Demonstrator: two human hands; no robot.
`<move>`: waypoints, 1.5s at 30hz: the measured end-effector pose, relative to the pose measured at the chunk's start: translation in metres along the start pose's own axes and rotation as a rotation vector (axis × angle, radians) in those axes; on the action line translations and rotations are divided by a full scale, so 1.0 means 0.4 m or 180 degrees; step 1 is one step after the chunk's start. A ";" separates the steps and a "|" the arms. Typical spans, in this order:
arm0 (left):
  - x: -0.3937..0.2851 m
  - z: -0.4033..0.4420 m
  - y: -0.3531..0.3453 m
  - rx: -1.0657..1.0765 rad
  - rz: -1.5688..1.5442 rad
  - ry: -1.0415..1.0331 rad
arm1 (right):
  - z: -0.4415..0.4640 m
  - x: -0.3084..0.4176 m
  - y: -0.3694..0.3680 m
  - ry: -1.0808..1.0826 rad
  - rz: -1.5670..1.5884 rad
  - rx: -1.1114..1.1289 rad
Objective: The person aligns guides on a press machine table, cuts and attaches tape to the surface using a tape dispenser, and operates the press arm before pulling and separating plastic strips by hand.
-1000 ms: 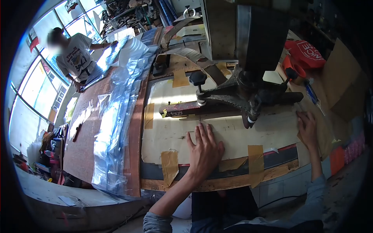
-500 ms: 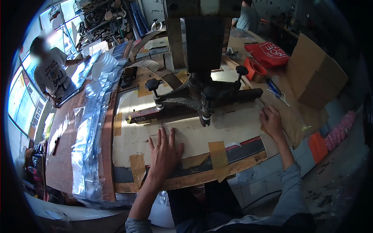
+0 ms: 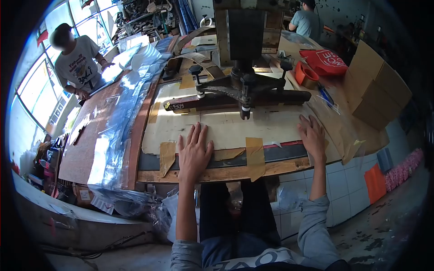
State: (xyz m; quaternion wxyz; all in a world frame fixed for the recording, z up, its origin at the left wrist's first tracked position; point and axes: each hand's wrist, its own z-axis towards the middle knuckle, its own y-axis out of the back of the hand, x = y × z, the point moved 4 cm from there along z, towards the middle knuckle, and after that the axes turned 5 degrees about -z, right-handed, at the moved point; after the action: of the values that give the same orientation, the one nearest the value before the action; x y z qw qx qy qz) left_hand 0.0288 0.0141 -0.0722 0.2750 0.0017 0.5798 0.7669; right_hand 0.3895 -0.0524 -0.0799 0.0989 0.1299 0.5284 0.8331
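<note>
Palm down, my left hand [image 3: 195, 152] rests with spread fingers on the pale sheet [image 3: 226, 128], beside a strip of brown tape [image 3: 167, 158]. My right hand [image 3: 313, 137] lies on the right end of the same sheet, its fingers a little apart. Neither hand holds anything. Beyond my hands, a dark metal press head [image 3: 244, 88] with black knobs stands over a long dark bar [image 3: 289, 97] that lies across the sheet. Another tape strip [image 3: 255, 158] crosses the front edge between my hands.
Clear plastic film [image 3: 124, 122] covers part of the brown board at left, where a person [image 3: 81, 63] handles film. At right are an orange tape roll [image 3: 306, 74], a red bag [image 3: 323, 62] and a cardboard box [image 3: 377, 86]. A second person [image 3: 307, 22] is at the back.
The view has shifted. My right hand has moved from partly curled fingers to lying flatter on the sheet. My left hand stays spread on it. The person at left has shifted their arms slightly.
</note>
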 end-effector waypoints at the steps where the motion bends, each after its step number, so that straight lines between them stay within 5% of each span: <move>1: 0.003 -0.001 -0.002 -0.0039 0.0019 -0.0025 | 0.001 0.000 0.001 -0.0014 -0.0031 0.0000; 39: 0.006 -0.014 0.002 -0.0565 -0.0257 -0.0050 | -0.004 0.000 0.008 0.0107 0.0254 -0.0500; 45: -0.019 -0.069 0.021 -0.0694 -0.0491 -0.0403 | -0.110 0.095 0.088 0.0006 0.1265 -0.0990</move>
State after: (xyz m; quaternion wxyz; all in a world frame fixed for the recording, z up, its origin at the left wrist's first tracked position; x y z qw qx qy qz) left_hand 0.0229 -0.0150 -0.0715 0.3678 -0.0243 0.4730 0.8002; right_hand 0.3384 -0.0933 -0.0618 -0.0486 0.2136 0.3580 0.9076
